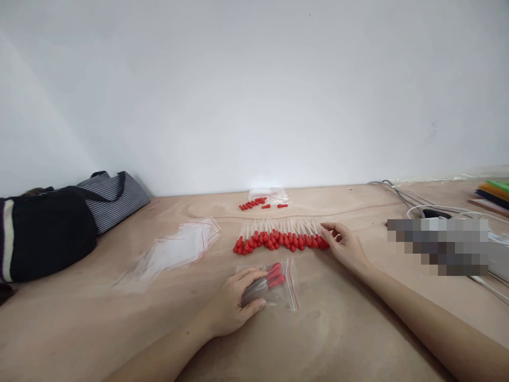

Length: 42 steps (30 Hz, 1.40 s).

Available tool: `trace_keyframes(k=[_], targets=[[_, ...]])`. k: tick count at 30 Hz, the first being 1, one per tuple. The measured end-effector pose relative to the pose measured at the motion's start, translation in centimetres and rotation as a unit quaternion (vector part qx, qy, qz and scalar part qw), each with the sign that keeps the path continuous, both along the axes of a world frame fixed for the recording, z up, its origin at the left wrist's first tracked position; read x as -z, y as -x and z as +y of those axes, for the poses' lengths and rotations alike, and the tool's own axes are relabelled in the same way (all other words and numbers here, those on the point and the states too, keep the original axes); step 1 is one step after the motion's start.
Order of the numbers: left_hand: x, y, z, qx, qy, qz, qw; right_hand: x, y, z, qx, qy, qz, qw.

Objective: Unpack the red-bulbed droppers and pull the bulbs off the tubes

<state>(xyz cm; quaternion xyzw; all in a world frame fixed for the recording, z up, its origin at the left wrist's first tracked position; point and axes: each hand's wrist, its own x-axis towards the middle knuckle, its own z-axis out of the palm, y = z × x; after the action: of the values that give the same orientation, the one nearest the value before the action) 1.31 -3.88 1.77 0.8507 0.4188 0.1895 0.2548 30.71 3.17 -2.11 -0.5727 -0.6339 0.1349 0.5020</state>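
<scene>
My left hand (pixel 236 302) is curled over a clear zip-lock bag (pixel 292 286), its thumb and fingers gripping the near side. Inside that bag lie several droppers with red rubber bulbs (pixel 275 276). Beyond it, a long row of red-bulbed droppers (pixel 274 239) rests on the table, bulbs toward me and thin pale stems pointing away. At the row's right end, my right hand (pixel 344 244) has its fingers bent and its thumb close to the index finger, around the last dropper; its grip there is partly hidden.
Flat empty zip-lock bags (pixel 175 249) lie fanned out on the left. Near the wall are a few more red droppers (pixel 252 203) and a clear bag (pixel 270 193). A striped bag (pixel 115 196) and black cloth (pixel 47 233) stand at left; cables (pixel 401 196) run at right.
</scene>
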Motion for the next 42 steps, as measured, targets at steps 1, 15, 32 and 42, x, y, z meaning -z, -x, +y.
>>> trace_keyframes(k=[1, 15, 32, 42], targets=[[0.0, 0.0, 0.0, 0.002, 0.000, 0.000, 1.000, -0.5, 0.6, -0.7, -0.033, -0.018, -0.007, 0.999], [0.5, -0.2, 0.0, -0.021, -0.012, 0.005, 1.000, -1.8, 6.1, -5.4, -0.321, -0.027, -0.180, 0.930], [0.1, -0.3, 0.0, -0.015, -0.001, 0.034, 0.999, -1.0, 7.8, -5.4, -0.264, 0.093, -0.088, 0.956], [0.4, -0.2, 0.2, -0.014, -0.014, 0.024, 1.000, -0.9, 7.8, -5.1, -0.358, 0.179, 0.030, 0.916]])
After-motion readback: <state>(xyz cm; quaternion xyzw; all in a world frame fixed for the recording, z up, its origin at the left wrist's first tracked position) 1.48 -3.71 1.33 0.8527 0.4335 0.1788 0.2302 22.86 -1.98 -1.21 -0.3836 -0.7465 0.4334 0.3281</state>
